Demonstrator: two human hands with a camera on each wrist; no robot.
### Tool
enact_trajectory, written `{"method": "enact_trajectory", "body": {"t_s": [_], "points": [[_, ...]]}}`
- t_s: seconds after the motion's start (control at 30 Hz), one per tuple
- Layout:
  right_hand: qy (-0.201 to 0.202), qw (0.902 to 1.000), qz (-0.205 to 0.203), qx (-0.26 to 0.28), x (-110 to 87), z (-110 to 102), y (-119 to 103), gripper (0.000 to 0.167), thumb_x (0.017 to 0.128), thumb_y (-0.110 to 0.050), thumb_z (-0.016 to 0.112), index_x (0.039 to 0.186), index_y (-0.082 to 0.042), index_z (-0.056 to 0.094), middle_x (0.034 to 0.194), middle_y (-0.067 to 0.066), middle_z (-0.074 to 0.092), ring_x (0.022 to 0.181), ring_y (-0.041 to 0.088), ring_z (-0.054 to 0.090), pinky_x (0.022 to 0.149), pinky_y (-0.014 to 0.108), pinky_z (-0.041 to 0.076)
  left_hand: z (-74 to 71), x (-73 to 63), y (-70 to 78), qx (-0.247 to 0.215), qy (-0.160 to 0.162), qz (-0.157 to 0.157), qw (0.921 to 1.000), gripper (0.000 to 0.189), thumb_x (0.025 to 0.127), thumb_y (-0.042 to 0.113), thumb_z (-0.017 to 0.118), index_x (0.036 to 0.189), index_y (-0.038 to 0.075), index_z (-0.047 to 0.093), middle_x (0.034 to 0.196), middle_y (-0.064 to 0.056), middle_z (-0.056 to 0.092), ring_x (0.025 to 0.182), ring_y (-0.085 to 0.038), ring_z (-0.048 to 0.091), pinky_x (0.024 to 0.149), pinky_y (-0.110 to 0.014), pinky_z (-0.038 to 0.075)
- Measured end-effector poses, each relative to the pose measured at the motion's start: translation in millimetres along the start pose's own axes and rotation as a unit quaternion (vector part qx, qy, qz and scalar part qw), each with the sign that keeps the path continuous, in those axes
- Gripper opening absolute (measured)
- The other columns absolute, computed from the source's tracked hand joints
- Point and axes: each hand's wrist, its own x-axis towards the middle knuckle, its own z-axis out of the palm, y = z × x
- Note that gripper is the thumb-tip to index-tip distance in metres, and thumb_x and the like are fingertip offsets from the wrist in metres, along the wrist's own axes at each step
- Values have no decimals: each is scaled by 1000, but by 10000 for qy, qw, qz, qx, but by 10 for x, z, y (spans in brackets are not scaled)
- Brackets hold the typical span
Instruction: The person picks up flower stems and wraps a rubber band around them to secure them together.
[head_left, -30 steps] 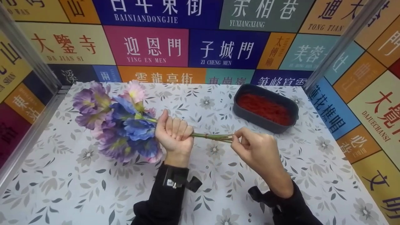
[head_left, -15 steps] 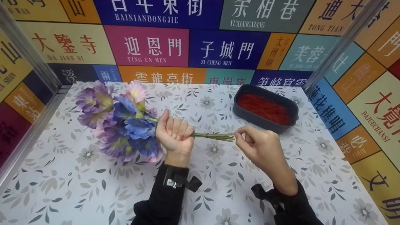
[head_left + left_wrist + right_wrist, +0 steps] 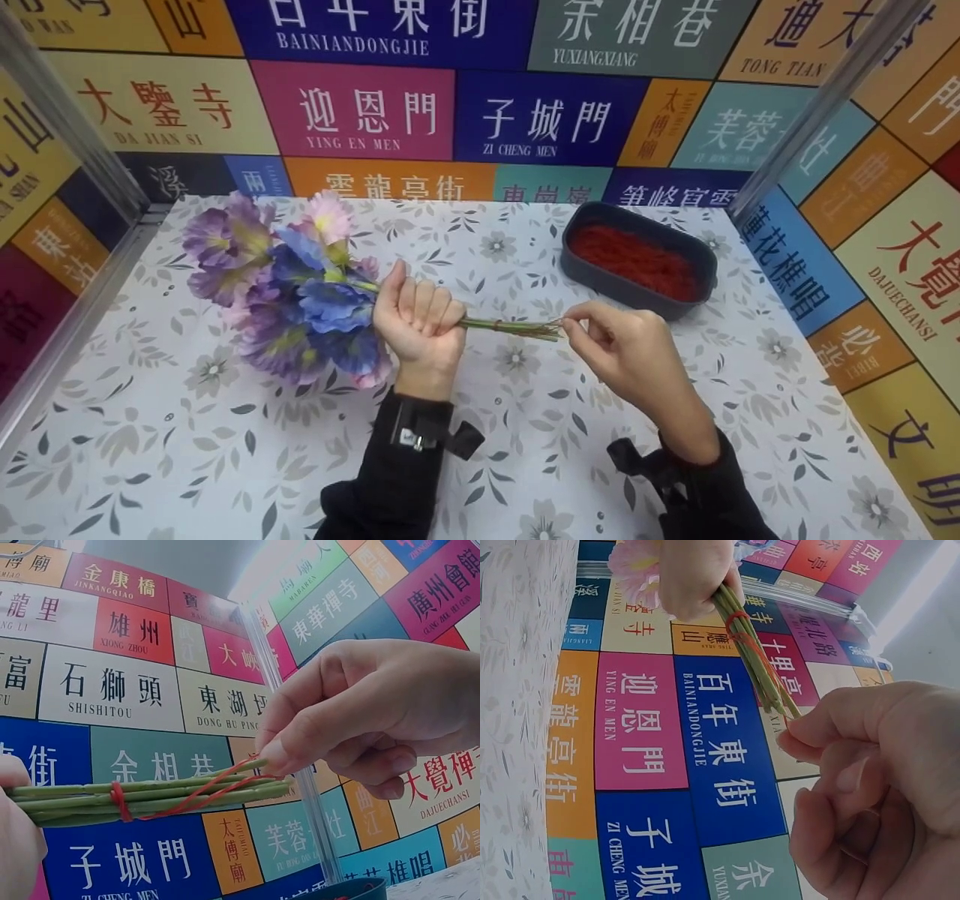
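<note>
My left hand (image 3: pixel 421 319) grips a bunch of artificial flowers (image 3: pixel 330 304) by its green stems (image 3: pixel 75 799). The purple, blue and pink blooms point left, and the bare stem ends stick out to the right. Around the stems runs a red string (image 3: pixel 118 799), with loose strands trailing along toward the cut ends. Just beyond those ends, my right hand (image 3: pixel 626 349) pinches the red string between thumb and forefinger. In the right wrist view the string reaches the fingertips, and the other fingers are curled.
A dark grey oblong container (image 3: pixel 637 300) filled with red shredded material (image 3: pixel 634 259) stands at the back right of the table. Leaf-patterned cloth (image 3: pixel 247 465) covers the tabletop. Panels with colourful printed signs (image 3: pixel 352 112) close off the back and sides.
The right hand has shifted slightly right, and its fingertips now sit just off the stem ends. The left hand and the flowers have hardly moved.
</note>
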Motion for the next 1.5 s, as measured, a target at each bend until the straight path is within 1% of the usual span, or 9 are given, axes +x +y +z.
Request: {"method": "enact_trajectory", "body": {"t_s": [0.23,0.33,0.47,0.57,0.73,1.0,1.2,1.33,1.5], "points": [[-295,9995,-50,140,-8,4,37,6,92,-8,74,94,-13,75,58,-15,37,49,2,32,48,20,32,-5,10,23,-55,-118,-48,9999,64,108,24,27,45,15,34,38,4,29,38,-6,11,37,-19,10],[-415,9988,-121,220,-6,0,52,7,92,-9,74,96,-15,75,58,-16,39,49,1,34,47,19,30,0,8,27,-99,-125,-55,9999,63,108,24,28,46,15,34,38,4,29,38,-6,11,37,-19,10],[-400,9981,-310,348,-2,7,83,10,91,-7,75,97,-16,75,60,-16,42,49,1,34,47,18,30,5,5,33,-162,-54,-45,9998,63,108,24,30,46,15,35,38,4,31,38,-5,11,37,-19,10],[-371,9971,-417,515,2,25,112,14,90,-5,76,97,-17,75,60,-14,44,49,2,34,46,18,30,12,1,36,-193,-63,-51,9998,63,108,24,30,46,14,35,38,4,31,39,-5,11,37,-19,10],[-518,9943,-423,836,7,50,155,15,90,-4,76,97,-18,75,60,-14,43,49,1,32,45,17,27,31,-10,35,-185,-135,-86,9997,62,108,24,29,46,15,35,39,5,30,39,-5,11,37,-19,10],[-770,9847,-287,1538,-7,104,230,18,89,2,75,96,-15,74,59,-9,45,49,0,32,42,18,26,44,-12,30,-237,-146,-155,9995,63,108,25,29,46,15,34,39,5,27,38,-5,12,37,-19,10],[-1046,9777,-188,1810,-3,118,264,18,91,-1,74,99,-17,75,60,-8,46,49,1,33,42,18,25,47,-10,26,-281,-200,-213,9992,63,108,24,29,46,15,34,40,6,24,38,-5,12,36,-19,10],[-1132,9724,-306,2019,5,106,292,20,90,2,73,101,-15,75,59,-6,44,48,2,33,41,18,26,53,-16,23,-254,-230,-284,9990,63,108,25,28,46,15,35,40,6,26,38,-5,12,36,-19,11],[-1174,9676,-487,2180,14,69,305,23,89,5,72,102,-14,75,60,-7,47,48,1,34,41,17,27,56,-29,14,-219,-227,-448,9985,63,108,25,28,46,15,35,40,6,26,38,-6,12,37,-20,11]]}}
